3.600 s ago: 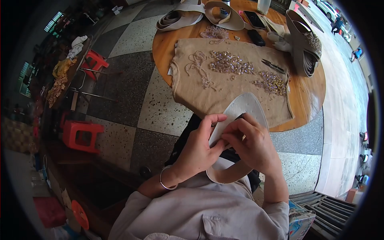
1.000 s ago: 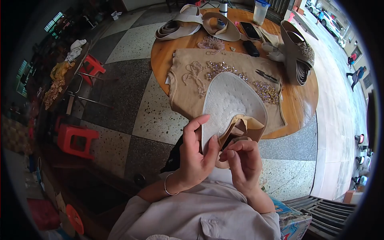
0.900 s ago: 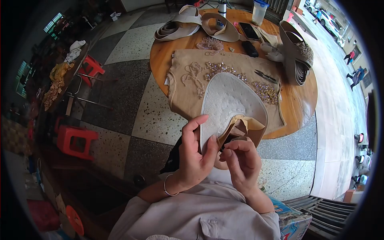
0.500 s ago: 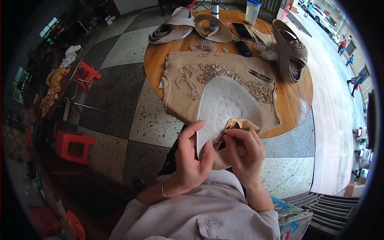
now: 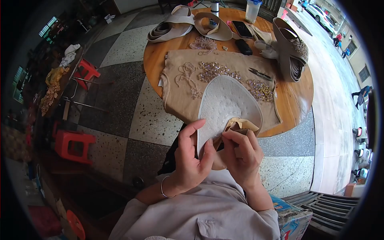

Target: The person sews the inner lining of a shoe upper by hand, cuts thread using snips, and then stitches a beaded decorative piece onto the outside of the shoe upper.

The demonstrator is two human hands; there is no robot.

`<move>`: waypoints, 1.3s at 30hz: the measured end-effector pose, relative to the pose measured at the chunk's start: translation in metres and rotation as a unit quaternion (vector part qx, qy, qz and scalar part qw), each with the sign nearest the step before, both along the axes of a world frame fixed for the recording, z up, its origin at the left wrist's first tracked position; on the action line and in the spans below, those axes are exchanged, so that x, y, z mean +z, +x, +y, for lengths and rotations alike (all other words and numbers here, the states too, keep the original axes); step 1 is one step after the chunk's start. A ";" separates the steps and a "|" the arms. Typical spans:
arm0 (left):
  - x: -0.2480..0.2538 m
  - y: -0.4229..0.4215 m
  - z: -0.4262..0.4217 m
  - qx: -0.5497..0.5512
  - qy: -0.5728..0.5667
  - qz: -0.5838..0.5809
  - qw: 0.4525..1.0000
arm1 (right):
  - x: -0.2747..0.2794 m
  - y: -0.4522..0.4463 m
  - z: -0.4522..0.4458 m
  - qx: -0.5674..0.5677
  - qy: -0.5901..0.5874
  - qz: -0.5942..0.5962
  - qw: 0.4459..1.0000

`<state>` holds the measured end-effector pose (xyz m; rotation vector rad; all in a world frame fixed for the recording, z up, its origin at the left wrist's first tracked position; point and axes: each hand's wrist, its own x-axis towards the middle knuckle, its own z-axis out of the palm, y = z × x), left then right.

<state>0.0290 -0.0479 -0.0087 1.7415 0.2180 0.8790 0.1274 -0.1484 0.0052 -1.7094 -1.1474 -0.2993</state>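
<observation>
A pale sun visor hat [image 5: 218, 102] with a wide curved brim is tilted up in front of me. My left hand [image 5: 191, 148] grips the left edge of its brim between thumb and fingers. At the inner band, my right hand [image 5: 243, 154] is closed in a pinch beside the cream lining [image 5: 245, 124]; whatever the fingertips hold is too small to make out. Behind the brim, a tan cloth [image 5: 176, 102] carries loose clear beads [image 5: 214, 72], yellowish beads [image 5: 260, 91], a beaded strand [image 5: 188, 76] and a pair of thread snips [image 5: 260, 74].
On the round wooden table [image 5: 298, 102] are nested visors [image 5: 290, 52], more visors [image 5: 176, 24], a phone [image 5: 242, 29], a black case [image 5: 243, 47] and a lidded container [image 5: 252, 11]. Red stools [image 5: 75, 146] stand at left. A person [image 5: 362, 96] walks outside at right.
My right hand has shifted slightly left and down along the visor's inner band. The left hand keeps its grip. Outside, the walking person has moved.
</observation>
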 end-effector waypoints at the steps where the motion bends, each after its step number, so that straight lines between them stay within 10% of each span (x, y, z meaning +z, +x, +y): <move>1: 0.000 0.000 0.001 0.008 0.008 0.000 1.000 | 0.000 0.000 0.000 0.006 -0.001 -0.004 1.000; 7: 0.002 0.001 0.000 -0.009 -0.022 -0.004 1.000 | -0.001 0.000 0.000 0.038 0.001 0.017 0.999; 10: 0.002 0.001 0.000 -0.010 -0.035 -0.008 0.999 | -0.016 -0.011 0.006 0.084 0.136 0.287 0.945; 17: 0.002 -0.001 -0.001 -0.010 -0.080 -0.012 0.997 | -0.001 0.005 -0.003 0.155 0.003 0.194 0.969; 23: 0.005 0.003 0.005 0.057 0.096 -0.014 0.994 | 0.000 -0.002 0.002 0.142 0.099 0.042 0.984; 32: 0.014 -0.007 0.008 0.008 -0.117 0.076 0.990 | -0.010 -0.014 -0.014 0.288 0.105 0.007 0.952; 39: 0.014 0.000 0.011 -0.007 -0.026 0.087 0.996 | -0.007 -0.006 -0.027 0.274 0.119 0.145 0.943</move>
